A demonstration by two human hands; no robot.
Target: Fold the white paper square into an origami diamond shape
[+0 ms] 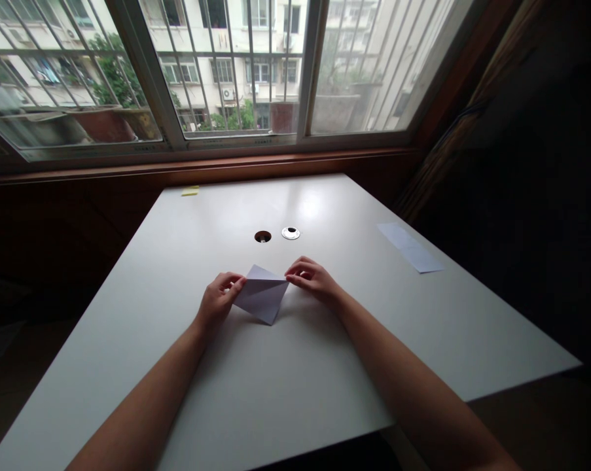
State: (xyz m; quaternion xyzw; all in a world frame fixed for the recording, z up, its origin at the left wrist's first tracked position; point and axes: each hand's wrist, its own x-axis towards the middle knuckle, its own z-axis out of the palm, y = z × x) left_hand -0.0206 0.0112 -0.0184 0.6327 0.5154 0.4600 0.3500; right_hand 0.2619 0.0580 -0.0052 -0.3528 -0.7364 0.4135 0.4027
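A pale sheet of paper (262,296), folded so it shows a diamond shape with a crease across it, lies near the middle of the white table (256,386). My left hand (218,300) pinches the paper's left corner with curled fingers. My right hand (311,277) pinches the right corner the same way. Both forearms reach in from the near edge of the table.
A long strip of white paper (410,246) lies at the table's right side. A round cable hole (262,236) and its loose cap (290,233) sit beyond the paper. A small yellow note (190,191) lies at the far left corner. A barred window (216,72) runs behind the table.
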